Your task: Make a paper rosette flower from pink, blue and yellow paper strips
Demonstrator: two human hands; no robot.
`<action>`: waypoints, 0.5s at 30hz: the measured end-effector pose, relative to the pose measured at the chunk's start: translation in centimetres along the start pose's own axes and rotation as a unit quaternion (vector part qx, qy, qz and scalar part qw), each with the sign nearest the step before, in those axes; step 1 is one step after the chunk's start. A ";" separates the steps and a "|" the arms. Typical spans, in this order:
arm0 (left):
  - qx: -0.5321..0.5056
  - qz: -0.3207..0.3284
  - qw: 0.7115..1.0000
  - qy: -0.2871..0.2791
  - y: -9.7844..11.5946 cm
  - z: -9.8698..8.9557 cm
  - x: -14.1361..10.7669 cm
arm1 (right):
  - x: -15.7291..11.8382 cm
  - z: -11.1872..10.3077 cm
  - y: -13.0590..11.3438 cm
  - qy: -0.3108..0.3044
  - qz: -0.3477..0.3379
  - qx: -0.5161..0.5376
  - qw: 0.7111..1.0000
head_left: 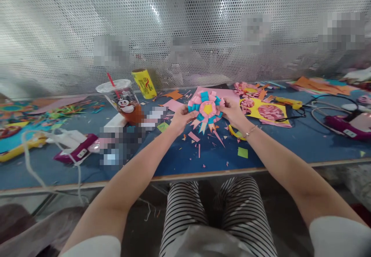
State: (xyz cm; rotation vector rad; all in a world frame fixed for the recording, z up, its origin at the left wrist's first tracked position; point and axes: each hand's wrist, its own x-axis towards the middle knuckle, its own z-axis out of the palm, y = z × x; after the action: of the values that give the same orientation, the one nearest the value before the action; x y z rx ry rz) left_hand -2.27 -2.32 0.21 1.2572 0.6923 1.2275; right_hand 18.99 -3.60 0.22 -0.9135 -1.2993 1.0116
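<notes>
A paper rosette (206, 109) in pink and blue loops, with a yellow centre and notched strips hanging below, is held up over the blue table (174, 160). At its left edge my left hand (183, 118) is closed on it, thumb in front. My right hand (232, 112) pinches the opposite edge. Under the rosette lie pink paper scraps (193, 136) and a green paper square (242, 152). Just right of my right hand is a yellow sheet (274, 112) bearing pink curled-paper shapes.
To the left stand a clear cup (124, 104) with a red straw and a yellow can (145, 85). Purple power strips (77, 148) with cables lie at both sides. A yellow glue gun (290, 103) is at the right. A perforated metal panel (203, 29) rises behind the table.
</notes>
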 end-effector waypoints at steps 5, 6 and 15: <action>0.078 0.019 0.997 0.013 -0.1 0.0 -0.2 | 0.3 -0.1 0.8 0.013 -0.053 -0.049 0.997; 0.091 0.020 0.996 0.016 -0.1 -0.1 -0.2 | 0.3 -0.1 0.9 0.010 -0.057 -0.059 0.997; 0.167 0.052 0.985 0.010 0.1 -0.5 0.0 | -0.3 0.3 0.1 -0.019 -0.059 -0.100 0.993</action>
State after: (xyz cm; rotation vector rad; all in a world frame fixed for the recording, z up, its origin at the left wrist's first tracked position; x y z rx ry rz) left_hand -2.79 -2.16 0.17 1.5740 0.8828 1.2444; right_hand 18.69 -3.90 0.09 -0.9597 -1.4882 0.8200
